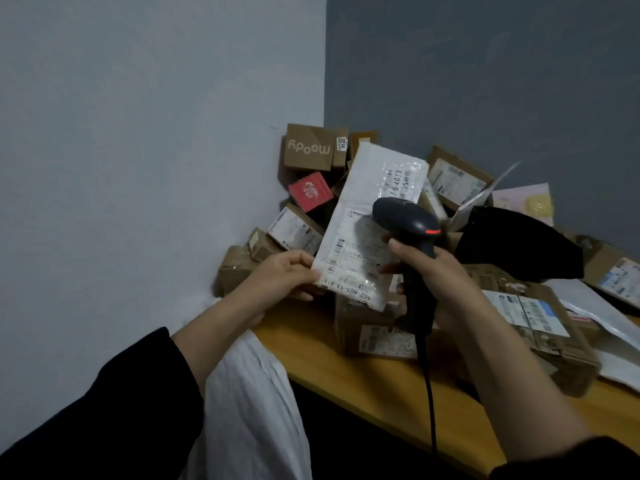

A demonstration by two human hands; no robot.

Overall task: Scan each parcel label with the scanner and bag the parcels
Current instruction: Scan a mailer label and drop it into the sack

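Above the desk [363,368], left hand [284,275] pinches white parcel [367,216]; right hand [446,275] grips scanner [408,223].

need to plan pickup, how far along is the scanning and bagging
Done: cannot tell; the white sack beside the wooden table hides its contents. In hand: the left hand holds a white plastic mailer while the right hand aims the black handheld scanner at its label. Left: a pile of brown cardboard boxes against the wall.
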